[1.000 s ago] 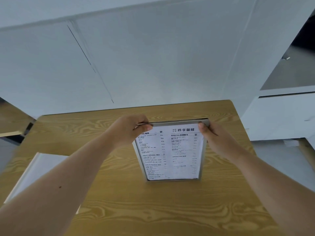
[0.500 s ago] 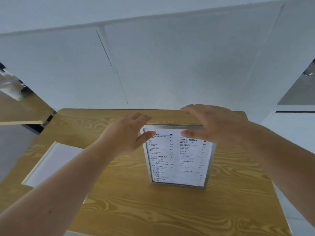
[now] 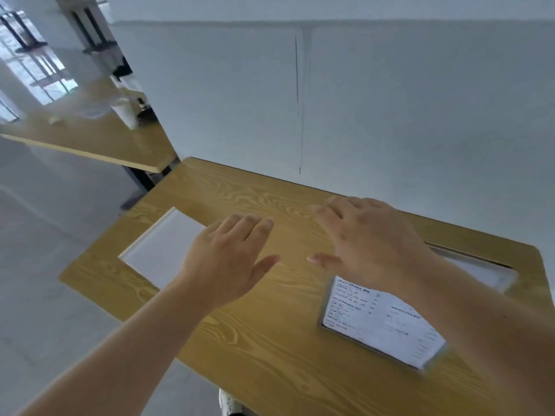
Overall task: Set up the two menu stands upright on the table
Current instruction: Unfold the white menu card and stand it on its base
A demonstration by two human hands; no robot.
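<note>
One framed menu stand (image 3: 381, 322) with printed text stands upright on the wooden table (image 3: 270, 340) at the right, its upper part hidden behind my right forearm. A second menu stand (image 3: 163, 250) lies flat, blank white side up, at the table's left. My left hand (image 3: 228, 259) hovers over the table with fingers spread and nothing in it, its knuckles over the flat stand's right edge. My right hand (image 3: 366, 241) is open too, held above the table's middle, left of the upright stand and not touching it.
A white partition wall (image 3: 360, 100) runs along the table's far edge. Another wooden table (image 3: 90, 136) with a few small items stands at the back left. Grey floor (image 3: 45, 265) lies to the left. A shoe (image 3: 228, 403) shows below the near edge.
Both hands have let go of the upright menu stand and moved left, fingers spread. The view has swung left, so the flat stand now sits near the middle.
</note>
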